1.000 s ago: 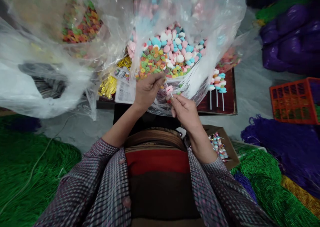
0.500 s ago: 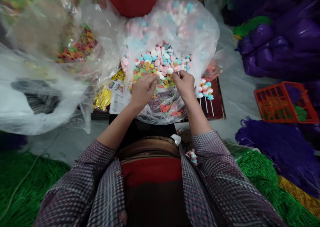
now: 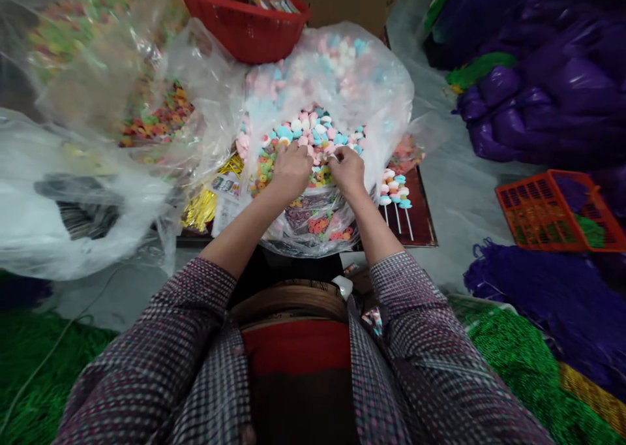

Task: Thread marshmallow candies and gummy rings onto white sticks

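My left hand (image 3: 293,164) reaches palm down into the open plastic bag, its bent fingers closed over the sweets; what the fingertips hold is hidden. To its right, my right hand (image 3: 349,171) is closed in a pinch on a thin white stick (image 3: 334,157), mostly covered by the fingers. Under and around both hands lie pink, white and blue marshmallows (image 3: 320,128) and ring-shaped gummy candies (image 3: 265,171). The clear plastic bag (image 3: 313,239) spreads around them. Right of the bag, several marshmallow skewers (image 3: 395,190) on white sticks lie on the dark table (image 3: 421,226).
A red basket (image 3: 244,30) stands behind the bag. Another bag of gummy rings (image 3: 161,115) is at the left, near gold twist ties (image 3: 200,210). An orange crate (image 3: 552,210) and purple bundles (image 3: 538,106) are on the floor at the right.
My left hand has gone further into the sweets, fingers now bent down over them. My right hand stays pinched near it. The view has tilted up slightly, showing more of the red basket.
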A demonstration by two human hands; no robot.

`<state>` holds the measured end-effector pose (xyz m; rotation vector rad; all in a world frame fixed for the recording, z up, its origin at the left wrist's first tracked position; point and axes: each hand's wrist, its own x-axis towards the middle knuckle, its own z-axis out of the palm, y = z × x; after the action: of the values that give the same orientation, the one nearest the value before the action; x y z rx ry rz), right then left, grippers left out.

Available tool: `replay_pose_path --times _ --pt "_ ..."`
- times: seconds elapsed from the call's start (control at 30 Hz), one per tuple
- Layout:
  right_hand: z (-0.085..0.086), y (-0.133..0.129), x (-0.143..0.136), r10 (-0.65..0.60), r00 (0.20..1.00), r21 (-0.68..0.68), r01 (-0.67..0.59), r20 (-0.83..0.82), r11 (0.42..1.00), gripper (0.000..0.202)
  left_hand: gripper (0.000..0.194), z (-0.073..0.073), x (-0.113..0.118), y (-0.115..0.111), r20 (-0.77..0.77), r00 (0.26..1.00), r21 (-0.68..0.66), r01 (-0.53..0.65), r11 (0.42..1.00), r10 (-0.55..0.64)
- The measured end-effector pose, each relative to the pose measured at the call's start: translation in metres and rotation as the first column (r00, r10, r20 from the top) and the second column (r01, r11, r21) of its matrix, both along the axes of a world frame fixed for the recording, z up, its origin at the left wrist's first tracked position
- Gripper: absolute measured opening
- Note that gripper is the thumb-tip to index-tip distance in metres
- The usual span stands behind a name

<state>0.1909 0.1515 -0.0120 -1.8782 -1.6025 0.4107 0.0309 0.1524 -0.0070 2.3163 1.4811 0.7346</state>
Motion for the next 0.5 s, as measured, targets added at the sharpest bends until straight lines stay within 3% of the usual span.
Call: replay_pose_path --times 0.07,0.13,0.2,0.27,0.37,0.5 --pt "0.006 -0.007 0.002 -0.001 0.985 0.078 0.015 -0.172 0.997 0.009 0.014 0.001 -0.006 -0.001 0.085 0.996 0.007 -0.028 1.0 0.027" --pt "0.014 -0.02 0.001 0.052 0.922 0.125 -0.004 -0.385 0.992 0.015 0.012 0.003 -0.013 -0.005 0.26 0.963 -0.042 -0.063 0.997 0.072" --pt "0.024 -0.038 -0.002 0.125 0.807 0.119 -0.068 -0.577 0.991 0.018 0.01 0.006 -0.018 -0.014 0.516 0.848 -0.176 -0.033 0.984 0.121" --pt "0.031 -0.056 -0.009 0.163 0.7 0.083 -0.147 -0.695 0.986 0.021 0.016 0.007 -0.021 -0.026 0.725 0.667 -0.314 0.095 0.945 0.174" --pt "0.036 -0.077 -0.021 0.166 0.655 0.046 -0.196 -0.737 0.979 0.028 0.026 0.006 -0.021 -0.047 0.846 0.481 -0.382 0.243 0.892 0.231" --pt "0.029 -0.088 -0.033 0.165 0.689 0.062 -0.172 -0.706 0.983 0.033 0.032 0.006 -0.023 -0.068 0.859 0.435 -0.401 0.241 0.884 0.271"
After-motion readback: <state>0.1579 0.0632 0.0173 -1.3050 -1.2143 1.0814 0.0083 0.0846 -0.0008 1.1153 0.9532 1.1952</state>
